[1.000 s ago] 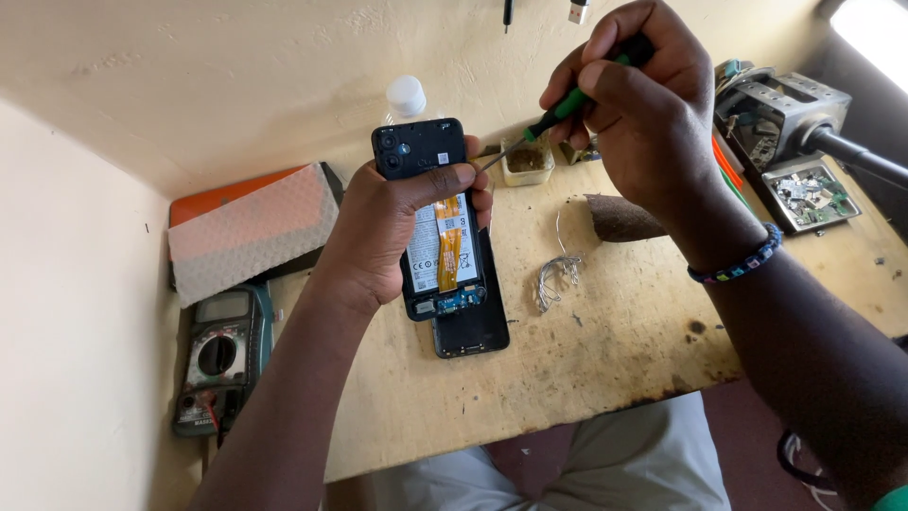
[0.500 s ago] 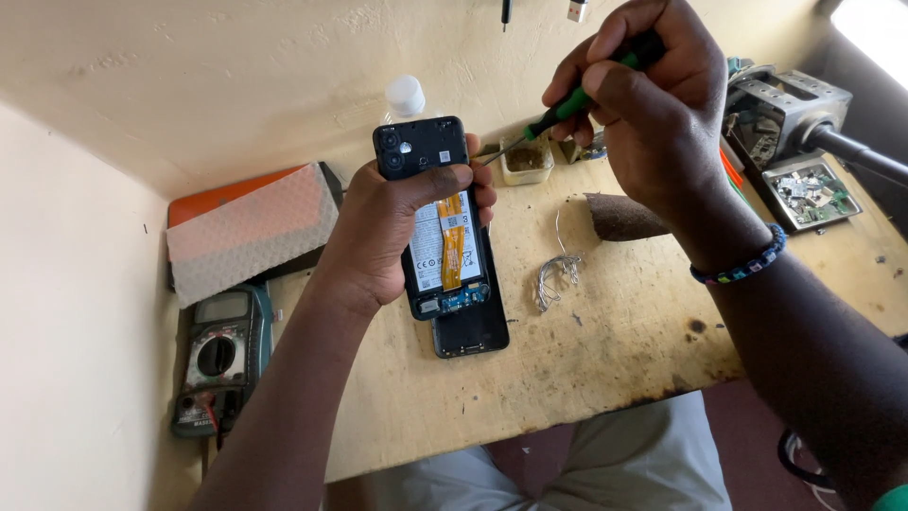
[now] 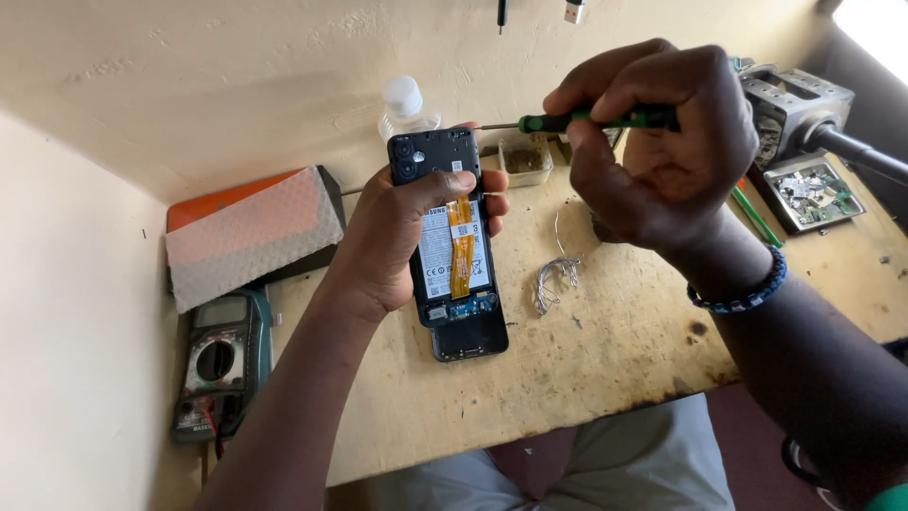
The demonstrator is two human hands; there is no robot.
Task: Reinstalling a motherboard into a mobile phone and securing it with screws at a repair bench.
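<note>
Head view: the left hand (image 3: 392, 241) holds one opened smartphone (image 3: 452, 237) upright over the wooden counter (image 3: 615, 350). Its back cover is off. The thumb lies across the battery's white label and the fingers (image 3: 492, 201) wrap round the far edge, pressed against the phone's side. The label is a white rectangle with small dark print and sits in the middle of the phone. One orange flex ribbon (image 3: 462, 246) runs lengthwise down it. The top of the phone is a black plate with two round camera lenses.

The right hand (image 3: 662, 151) pinches one green-handled screwdriver (image 3: 586, 120) between thumb and curled fingers. The shaft lies level and its thin metal tip points left, just beside the phone's top right corner. A blue beaded bracelet (image 3: 742, 295) circles that wrist.

Behind the phone stands one clear plastic bottle with a white cap (image 3: 405, 106), against the wall. Just right of it sits one small square tray (image 3: 525, 157). A tangle of thin wire (image 3: 556, 273) lies on the counter between the hands.

At the left, one flat orange-and-black case (image 3: 232, 203) lies under a white foam sheet (image 3: 251, 237). Near it, at the counter's edge, rests one dark green multimeter (image 3: 219, 360) with a round dial. At the far right stand one grey metal device (image 3: 794, 109) and one small tray of loose parts (image 3: 813, 194).
</note>
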